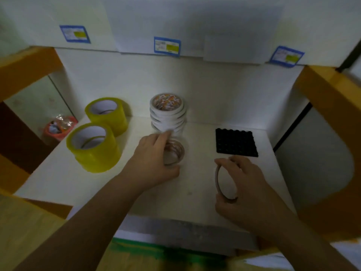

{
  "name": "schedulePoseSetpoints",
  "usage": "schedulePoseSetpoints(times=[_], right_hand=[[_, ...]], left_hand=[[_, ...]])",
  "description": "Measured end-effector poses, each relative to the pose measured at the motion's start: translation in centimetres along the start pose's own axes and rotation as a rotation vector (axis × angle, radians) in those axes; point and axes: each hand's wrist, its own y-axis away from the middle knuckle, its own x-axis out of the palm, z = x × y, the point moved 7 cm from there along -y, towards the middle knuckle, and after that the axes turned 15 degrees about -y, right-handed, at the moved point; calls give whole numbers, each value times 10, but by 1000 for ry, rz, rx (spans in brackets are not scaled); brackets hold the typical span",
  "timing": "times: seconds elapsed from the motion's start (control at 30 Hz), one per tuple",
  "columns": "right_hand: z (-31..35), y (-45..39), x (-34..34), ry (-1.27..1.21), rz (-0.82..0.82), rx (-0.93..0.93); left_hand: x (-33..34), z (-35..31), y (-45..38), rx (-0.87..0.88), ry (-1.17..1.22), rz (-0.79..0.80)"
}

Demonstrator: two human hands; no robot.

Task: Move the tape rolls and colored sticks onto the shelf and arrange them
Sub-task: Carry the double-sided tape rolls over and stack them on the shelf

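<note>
White shelf, left hand apparently clasping flat tape roll, right hand pinching upright thin roll

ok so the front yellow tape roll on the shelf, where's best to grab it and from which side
Grip the front yellow tape roll across its outer wall, coming down from above. It stands flat with its open core facing up, so a thumb in the core and fingers on the outside should also work. The second yellow roll sits close behind, so the front and right sides look freer.
</note>
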Motion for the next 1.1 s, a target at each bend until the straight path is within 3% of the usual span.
schedulePoseSetpoints(times=[0.13,0.37,0.7,0.83,1.1], right_hand=[[2,-3,8,47,14,50],[17,-19,21,94,32,60],[61,-92,40,209,34,-5],[69,-119,62,248,111,8],[68,-132,81,224,86,33]], left_hand=[[0,4,-7,39,-94,-74],[11,17,-5,43,-65,-26],[0,37,31,-14,51,-234],[5,46,44,29,45,-144],[8,50,65,74,50,-78]])
